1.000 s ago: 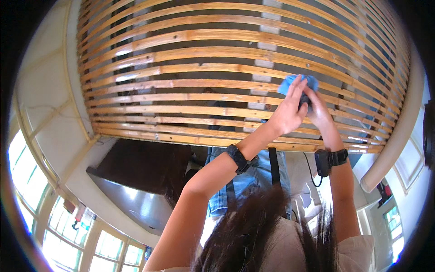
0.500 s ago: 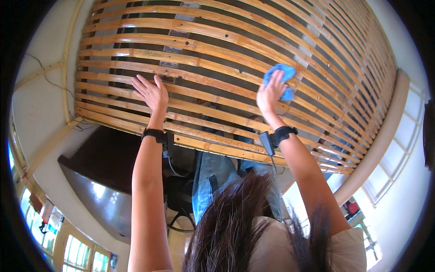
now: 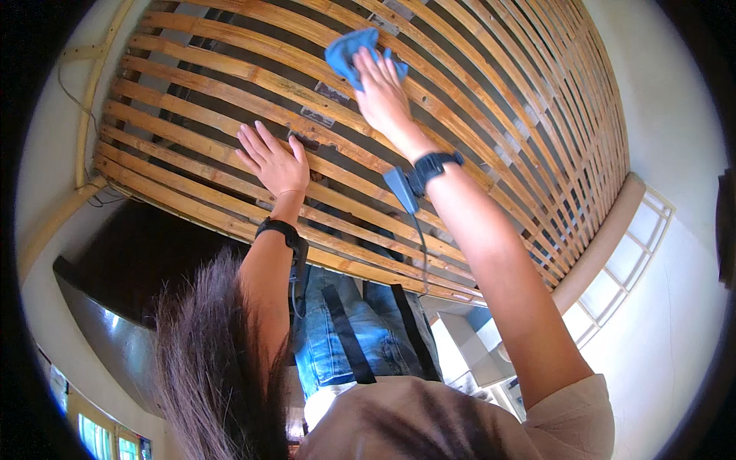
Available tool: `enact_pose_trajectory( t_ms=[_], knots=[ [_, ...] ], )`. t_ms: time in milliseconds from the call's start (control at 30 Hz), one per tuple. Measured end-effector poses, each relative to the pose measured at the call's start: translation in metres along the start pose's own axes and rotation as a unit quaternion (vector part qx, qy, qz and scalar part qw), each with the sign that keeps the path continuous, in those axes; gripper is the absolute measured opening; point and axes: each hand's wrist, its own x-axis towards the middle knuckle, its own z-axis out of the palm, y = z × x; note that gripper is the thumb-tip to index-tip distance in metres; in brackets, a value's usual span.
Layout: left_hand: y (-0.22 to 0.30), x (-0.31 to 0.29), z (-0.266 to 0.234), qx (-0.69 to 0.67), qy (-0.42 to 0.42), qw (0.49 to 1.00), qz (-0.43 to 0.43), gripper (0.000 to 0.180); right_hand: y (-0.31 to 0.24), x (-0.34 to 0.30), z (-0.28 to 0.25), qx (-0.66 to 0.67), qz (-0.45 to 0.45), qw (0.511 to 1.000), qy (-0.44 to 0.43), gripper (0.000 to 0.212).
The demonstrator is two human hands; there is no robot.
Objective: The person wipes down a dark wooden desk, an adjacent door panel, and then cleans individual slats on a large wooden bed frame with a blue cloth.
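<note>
A broad rack of parallel bamboo slats (image 3: 230,65) with dark gaps between them spreads in front of me. My left hand (image 3: 274,163) rests flat on the nearer slats, fingers outstretched and holding nothing. Farther out, my right hand (image 3: 382,93) presses a crumpled blue cloth (image 3: 349,55) against the slats. The cloth bunches under and beyond its fingers, and its underside is hidden. Both wrists wear black straps, each with a small box and a cable.
A dark glossy panel or tabletop (image 3: 100,307) lies at the lower left. Along the right edge of the slats runs a thick beige rail (image 3: 602,245), with a pale barred frame (image 3: 632,253) beside it. A thin cable (image 3: 73,96) hangs on the left wall.
My right hand has swept the blue cloth leftward and farther away across the slats. My left hand stays flat on the slats. The whole view has shifted, and loose hair now hangs further left.
</note>
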Motion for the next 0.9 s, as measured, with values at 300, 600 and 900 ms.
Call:
enact_pose_trajectory(
  t_ms=[300,600,900],
  knots=[
    [0.000,0.002,-0.004,0.009,-0.022,1.000,-0.009,0.060,0.115,-0.187,-0.061,-0.125,0.239,0.956,-0.111,0.047],
    [-0.002,-0.005,0.011,0.007,0.008,1.000,0.013,0.061,-0.054,-0.091,-0.004,0.061,0.108,0.992,-0.009,0.051],
    [-0.036,-0.006,0.041,0.027,0.046,0.999,0.009,0.067,0.048,-0.260,-0.030,-0.020,0.177,0.983,-0.038,0.057]
  ],
)
